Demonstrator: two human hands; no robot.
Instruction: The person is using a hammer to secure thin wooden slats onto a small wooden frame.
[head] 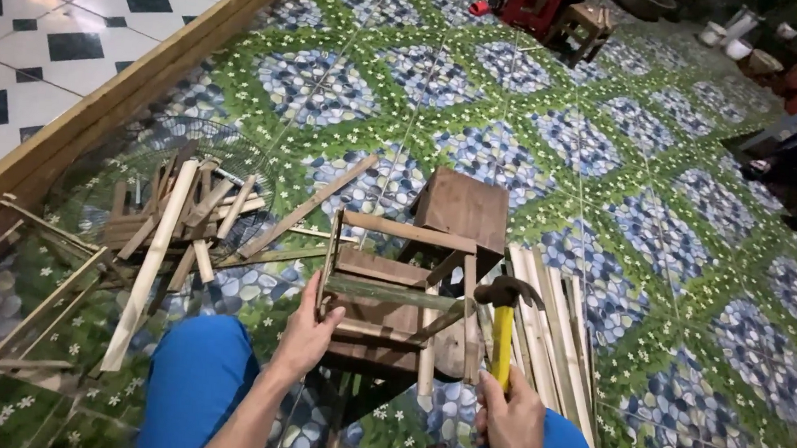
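Centrally placed, low in view: wooden frame (pixel 394 298), small and boxy, of thin slats, resting between 2 blue-clad knees (pixel 195 378) on patterned floor (pixel 655 249). Gripped at its near left post by left hand (pixel 304 334), fingers curled round the wood, thumb on top. Just right of it, hammer (pixel 502 318), yellow handle, dark head level with the frame's right edge, touching or almost touching it; hard to tell which. Held upright in right hand (pixel 511 425), fingers clenched round the lower handle.

Behind the frame, brown wooden box (pixel 462 208), touching or overlapping its far corner. At right, bundle of pale slats (pixel 549 325) lying side by side on the floor, running toward the right knee. At left, loose heap of sticks (pixel 168 228), crossed at all angles, some lying over a round wire grille (pixel 227 163). 1 long stick (pixel 307 207) slanting from the heap toward the box.

Underfoot, floor covering printed with blue pebble patches in a green lattice with small white flowers. Bordered at upper left by a long wooden beam (pixel 120 96); beyond it, white tiles (pixel 50 37) with dark squares. Far off along the top edge, small stool (pixel 584 28), red crate (pixel 532 3), pale pots (pixel 728 37), all well apart from the work. No labels or signs legible.
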